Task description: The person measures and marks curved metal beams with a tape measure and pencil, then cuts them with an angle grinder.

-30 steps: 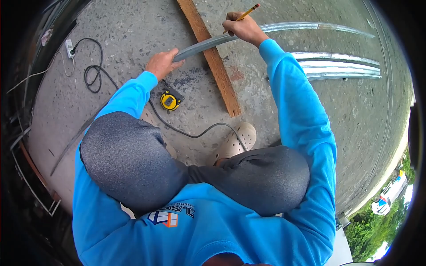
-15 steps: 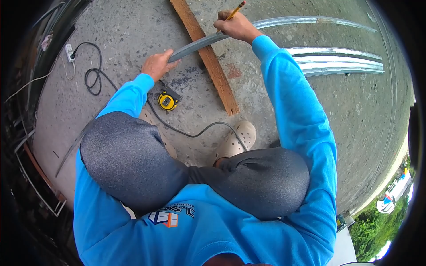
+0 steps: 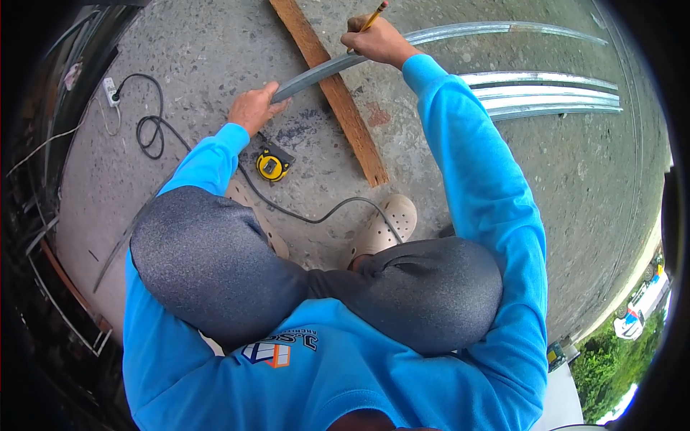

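My left hand [image 3: 253, 108] grips the near left end of a long metal channel [image 3: 316, 74], thumb on top. The channel crosses a rough wooden plank [image 3: 343, 108] and runs off to the right. In my right hand [image 3: 378, 41] is a yellow pencil [image 3: 374, 16], its eraser end up and its point down at the channel's edge near the plank. A yellow and black tape measure [image 3: 272, 164] lies on the concrete just below my left hand.
More metal channels [image 3: 546, 95] lie on the concrete floor at right. A black cord [image 3: 287, 212] snakes past my shoes [image 3: 392, 219] to a white power strip [image 3: 111, 92] on the left. Metal frames [image 3: 65, 302] stand along the left edge.
The view has shifted very slightly. My right hand and the pencil sit a touch further left; my left hand keeps its hold on the channel.
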The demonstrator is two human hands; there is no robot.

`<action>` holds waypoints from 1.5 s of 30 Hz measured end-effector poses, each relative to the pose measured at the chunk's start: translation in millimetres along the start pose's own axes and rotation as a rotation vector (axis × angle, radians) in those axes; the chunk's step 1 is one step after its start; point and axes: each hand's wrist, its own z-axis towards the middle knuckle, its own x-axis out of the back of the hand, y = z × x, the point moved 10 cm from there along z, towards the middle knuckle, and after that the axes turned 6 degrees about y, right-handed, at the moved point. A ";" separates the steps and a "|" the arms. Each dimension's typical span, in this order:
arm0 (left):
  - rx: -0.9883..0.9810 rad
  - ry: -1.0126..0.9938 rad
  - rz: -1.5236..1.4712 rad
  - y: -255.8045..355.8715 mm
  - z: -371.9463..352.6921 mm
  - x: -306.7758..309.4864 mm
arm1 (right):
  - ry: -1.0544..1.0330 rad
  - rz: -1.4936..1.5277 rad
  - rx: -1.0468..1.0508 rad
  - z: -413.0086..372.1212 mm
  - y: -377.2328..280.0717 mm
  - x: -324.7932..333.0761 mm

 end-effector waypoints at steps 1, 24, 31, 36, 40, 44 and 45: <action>0.000 0.001 0.007 0.6 0.0 1.0 | -0.002 -0.004 -0.001 0.6 0.0 -0.8; -0.055 0.212 -0.152 56.3 9.3 15.3 | -0.103 -0.157 -0.428 -155.5 65.0 28.9; -0.085 0.117 -0.089 66.0 2.0 3.7 | 0.034 -0.336 -0.452 -233.6 99.3 -12.0; -0.082 0.042 -0.082 56.3 4.9 1.9 | 0.165 0.091 -0.490 -299.3 78.7 -10.2; -0.043 -0.143 -0.181 24.3 -4.5 -7.4 | 0.627 0.161 -0.798 -410.4 91.2 31.4; -0.003 -0.294 -0.172 -3.0 -15.1 -6.4 | 1.104 0.034 -0.950 -538.9 141.3 69.7; -0.022 -0.295 -0.176 -12.3 -11.2 -8.0 | 1.156 -0.165 -0.945 -559.1 147.6 84.0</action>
